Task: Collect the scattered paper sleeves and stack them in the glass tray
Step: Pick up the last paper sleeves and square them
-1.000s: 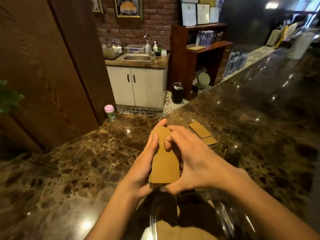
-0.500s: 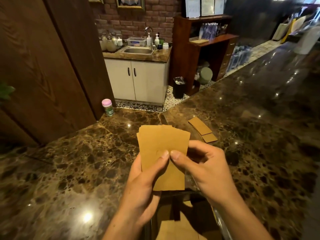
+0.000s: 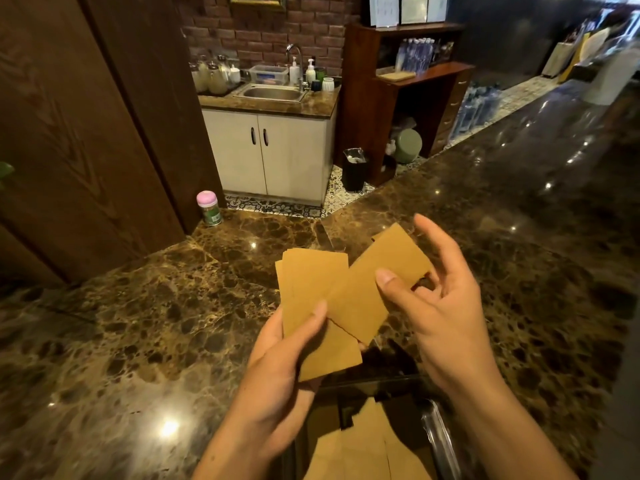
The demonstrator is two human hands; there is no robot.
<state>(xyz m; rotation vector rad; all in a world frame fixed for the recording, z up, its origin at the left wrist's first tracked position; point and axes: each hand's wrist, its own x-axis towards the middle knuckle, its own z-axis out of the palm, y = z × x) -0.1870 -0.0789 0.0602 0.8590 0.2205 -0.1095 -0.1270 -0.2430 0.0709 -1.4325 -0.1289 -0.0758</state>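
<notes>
**Sleeves in both hands, tray part filled**

The left hand [image 3: 277, 368] grips a small stack of paper sleeves [image 3: 311, 282], with the thumb pressed on the front and the fingers behind. The right hand [image 3: 440, 306] pinches a single sleeve [image 3: 377, 282] between the thumb and curled fingers. That sleeve is tilted to the right and overlaps the stack's right edge. Both are held in the air above the counter [image 3: 138, 341], just beyond the glass tray [image 3: 440, 441] at the near edge.

Several tan sleeves [image 3: 360, 445] already lie in the tray, so part of the collecting looks done. What the hands hold has yet to be squared up and laid in. A tan corner shows past the far edge of the single sleeve. Whether it belongs to another sleeve on the counter cannot be told, as the held sleeve covers that spot.

Nothing stands between the hands and the tray. A pink-lidded jar [image 3: 209, 207] sits on the counter far to the left, well apart. Beyond the counter are a white cabinet [image 3: 270, 150] with a sink [image 3: 272, 92], a black bin [image 3: 355, 169] and a wooden shelf [image 3: 415, 74].
</notes>
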